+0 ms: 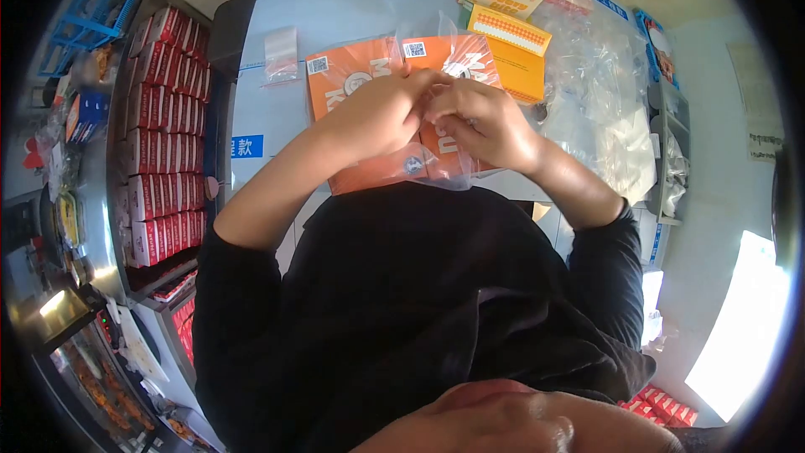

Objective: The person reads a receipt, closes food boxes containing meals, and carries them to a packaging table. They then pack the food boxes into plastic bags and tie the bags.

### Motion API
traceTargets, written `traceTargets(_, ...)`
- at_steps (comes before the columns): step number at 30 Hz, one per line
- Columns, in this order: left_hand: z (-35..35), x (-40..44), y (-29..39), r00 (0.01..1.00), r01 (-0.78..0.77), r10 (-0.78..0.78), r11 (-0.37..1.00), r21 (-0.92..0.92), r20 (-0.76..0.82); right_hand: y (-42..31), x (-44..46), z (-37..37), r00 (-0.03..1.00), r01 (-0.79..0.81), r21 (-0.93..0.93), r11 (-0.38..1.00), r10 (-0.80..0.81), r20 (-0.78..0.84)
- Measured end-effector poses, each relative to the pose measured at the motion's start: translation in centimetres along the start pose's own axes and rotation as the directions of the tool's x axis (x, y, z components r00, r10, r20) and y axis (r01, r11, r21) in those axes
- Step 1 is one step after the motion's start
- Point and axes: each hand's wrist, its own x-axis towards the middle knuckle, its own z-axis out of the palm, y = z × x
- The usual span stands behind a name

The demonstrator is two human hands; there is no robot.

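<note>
Two orange printed boxes, one on the left and one on the right, lie side by side in a clear plastic bag at the table's near edge. Over their middle, my left hand and my right hand meet. The fingers of both are bent and pressed together at the bag's gathered plastic, which rises between the boxes. My left fingertips are partly hidden behind my right fingers.
Yellow-and-orange boxes stand just beyond the bag. Clear plastic bags spread over the table's right side. A small clear packet lies at left. Stacked red-and-white boxes fill a shelf at far left.
</note>
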Motion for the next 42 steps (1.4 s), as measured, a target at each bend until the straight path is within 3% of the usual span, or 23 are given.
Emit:
traceTargets(1, 0.4, -0.3, 0.1, 1.0, 0.002, -0.002, 1.0, -0.003, 0.003, 0.0, -0.1, 0.4, 0.99, -0.134, 0.067, 0.989, 0.136, -0.027)
traceTargets(2, 0.9, -0.6, 0.1, 0.996, -0.005, 0.011, 0.998, 0.061, -0.084, 0.3, -0.2, 0.9, 0.99, -0.138, 0.069, 0.988, 0.14, -0.026)
traceTargets(4, 1.2, -0.7, 0.1, 0.985, -0.007, 0.029, 0.992, 0.125, -0.169, 0.9, -0.3, 1.5, 0.922, -0.309, 0.314, 0.898, 0.364, -0.132)
traceTargets(6, 1.3, -0.6, 0.3, 0.961, 0.018, -0.055, 0.99, -0.137, -0.272, 0.5, -0.1, 1.1, 0.934, -0.299, 0.257, 0.919, 0.337, -0.121)
traceTargets(8, 1.3, -0.8, 0.2, 0.963, 0.058, -0.088, 0.991, -0.124, -0.255, 0.1, -0.1, 0.8, 0.887, -0.416, 0.333, 0.846, 0.459, -0.058)
traceTargets(11, 1.3, -0.8, 0.5, 0.961, 0.087, -0.106, 0.992, -0.086, -0.256, -0.3, -0.1, 0.7, 0.865, -0.447, 0.359, 0.82, 0.498, -0.061)
traceTargets(15, 1.5, -0.8, 0.6, 0.957, 0.089, -0.077, 0.996, 0.029, -0.28, -0.6, -0.1, 0.9, 0.853, -0.486, 0.265, 0.833, 0.518, -0.065)
traceTargets(17, 1.8, -0.9, 0.4, 0.954, 0.079, -0.061, 0.996, 0.049, -0.293, -0.5, -0.2, 1.1, 0.889, -0.42, 0.125, 0.899, 0.435, -0.14)
traceTargets(24, 2.0, -0.9, 0.7, 0.953, 0.079, -0.024, 0.982, 0.169, -0.302, -0.8, 0.0, 1.4, 0.9, -0.386, 0.061, 0.92, 0.391, -0.192)
traceTargets(28, 2.0, -1.0, 0.5, 0.954, 0.057, -0.006, 0.985, 0.164, -0.299, -0.9, 0.1, 1.3, 0.88, -0.452, 0.056, 0.89, 0.455, -0.134)
traceTargets(31, 1.9, -1.3, 0.5, 0.964, 0.04, -0.002, 0.99, 0.139, -0.266, -0.6, 0.0, 1.3, 0.883, -0.45, 0.051, 0.892, 0.453, -0.126)
traceTargets(33, 1.8, -1.5, 0.5, 0.952, 0.037, -0.094, 0.98, -0.195, -0.292, -0.4, 0.0, 1.4, 0.887, -0.443, 0.037, 0.896, 0.444, -0.131)
traceTargets(34, 1.6, -1.5, 0.3, 0.952, 0.039, -0.096, 0.98, -0.195, -0.29, -0.3, 0.0, 1.5, 0.89, -0.429, 0.06, 0.901, 0.434, -0.139)
traceTargets(36, 1.3, -1.3, -0.3, 0.922, -0.152, 0.206, 0.972, 0.182, -0.328, -0.3, 0.0, 1.6, 0.893, -0.418, 0.084, 0.904, 0.426, -0.145)
traceTargets(40, 0.9, -1.8, 0.8, 0.927, -0.272, 0.299, 0.951, 0.144, -0.225, -0.4, 0.4, 1.9, 0.892, -0.428, -0.009, 0.904, 0.421, -0.167)
traceTargets(42, 0.8, -1.9, 0.9, 0.987, -0.125, 0.11, 0.983, -0.132, -0.115, -0.4, 0.2, 1.8, 0.881, -0.458, -0.037, 0.888, 0.447, -0.155)
